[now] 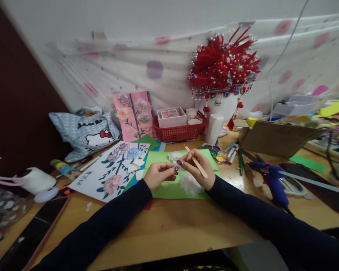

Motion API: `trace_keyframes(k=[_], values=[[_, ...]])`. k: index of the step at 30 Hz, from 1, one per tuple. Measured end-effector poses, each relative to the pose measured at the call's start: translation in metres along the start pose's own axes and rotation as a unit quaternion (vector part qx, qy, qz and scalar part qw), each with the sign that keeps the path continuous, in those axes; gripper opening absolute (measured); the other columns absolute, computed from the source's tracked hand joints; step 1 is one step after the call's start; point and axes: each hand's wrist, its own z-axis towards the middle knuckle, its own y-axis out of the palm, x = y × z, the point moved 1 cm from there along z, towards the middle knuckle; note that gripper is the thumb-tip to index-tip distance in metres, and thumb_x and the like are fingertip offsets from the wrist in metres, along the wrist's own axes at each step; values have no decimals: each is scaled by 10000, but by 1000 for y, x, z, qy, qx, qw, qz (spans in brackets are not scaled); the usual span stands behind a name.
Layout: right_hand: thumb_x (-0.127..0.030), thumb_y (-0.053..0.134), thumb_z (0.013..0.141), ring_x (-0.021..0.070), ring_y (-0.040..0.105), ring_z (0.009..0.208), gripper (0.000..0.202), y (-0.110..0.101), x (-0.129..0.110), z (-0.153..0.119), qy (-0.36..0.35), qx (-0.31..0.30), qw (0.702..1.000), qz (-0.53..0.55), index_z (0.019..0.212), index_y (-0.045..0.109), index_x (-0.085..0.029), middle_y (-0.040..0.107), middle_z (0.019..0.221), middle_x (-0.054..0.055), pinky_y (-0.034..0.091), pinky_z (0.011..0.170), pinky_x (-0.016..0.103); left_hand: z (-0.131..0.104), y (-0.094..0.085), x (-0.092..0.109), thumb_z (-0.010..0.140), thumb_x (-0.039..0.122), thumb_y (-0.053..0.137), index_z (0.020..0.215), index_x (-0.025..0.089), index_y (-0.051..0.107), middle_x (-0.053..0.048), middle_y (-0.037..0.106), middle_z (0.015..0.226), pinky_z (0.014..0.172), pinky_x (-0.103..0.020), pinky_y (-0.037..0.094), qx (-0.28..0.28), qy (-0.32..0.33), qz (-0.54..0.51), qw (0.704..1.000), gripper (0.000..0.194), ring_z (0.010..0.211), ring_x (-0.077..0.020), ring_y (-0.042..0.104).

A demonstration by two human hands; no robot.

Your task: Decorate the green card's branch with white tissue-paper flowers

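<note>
Over a light green sheet, my left hand and my right hand meet fingertip to fingertip. Both pinch a small white piece, partly hidden by the fingers. A wooden stick also rests in my right hand, slanting down across its fingers. Two white ruffled paper flowers lie on the sheet: a larger one below my right hand and another just beyond the fingertips. Small white squares lie left of my left hand.
Flower pictures lie and stand at the left, near a phone. Behind are a red basket and a red beaded headdress. Paint pots, markers, a blue glue gun and a cardboard piece stand right.
</note>
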Motion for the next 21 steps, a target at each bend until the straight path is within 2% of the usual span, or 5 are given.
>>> trace_keyframes(k=[3, 6, 8, 13, 21], values=[[-268, 641, 761, 133, 572, 684, 288, -1, -8, -1, -78, 24, 993, -85, 751, 357, -218, 602, 804, 25, 468, 644, 301, 1, -1, -1, 497, 434, 809, 705, 89, 623, 5, 610, 603, 576, -237, 503, 0, 24, 0, 1000, 443, 496, -73, 562], [-187, 615, 776, 129, 545, 700, 286, -2, -21, -4, -179, 56, 966, -176, 733, 334, -223, 561, 781, 9, 443, 690, 302, 2, -3, 0, 515, 430, 802, 665, 98, 594, 39, 560, 547, 543, -231, 503, 2, 43, 9, 999, 420, 453, -56, 522], [-154, 599, 782, 128, 547, 686, 277, -1, -27, -7, -203, 33, 958, -199, 727, 336, -223, 568, 762, 6, 441, 680, 296, 2, -5, 1, 512, 430, 803, 654, 102, 582, 41, 558, 554, 533, -231, 505, 4, 55, 14, 998, 420, 454, -54, 516], [-150, 582, 797, 147, 602, 727, 214, 4, -26, -17, -171, -67, 964, -193, 750, 383, -215, 643, 826, 46, 462, 678, 300, -1, -8, 5, 490, 427, 814, 617, 109, 555, 45, 547, 528, 529, -235, 503, -18, 78, 32, 996, 429, 470, -65, 517], [-229, 580, 818, 136, 610, 654, 204, 8, -21, -25, -45, -88, 992, -80, 748, 389, -204, 647, 802, 65, 489, 597, 281, -1, -13, 5, 476, 410, 830, 606, 106, 535, -4, 603, 516, 505, -214, 452, -75, 87, 53, 992, 443, 470, -88, 559]])
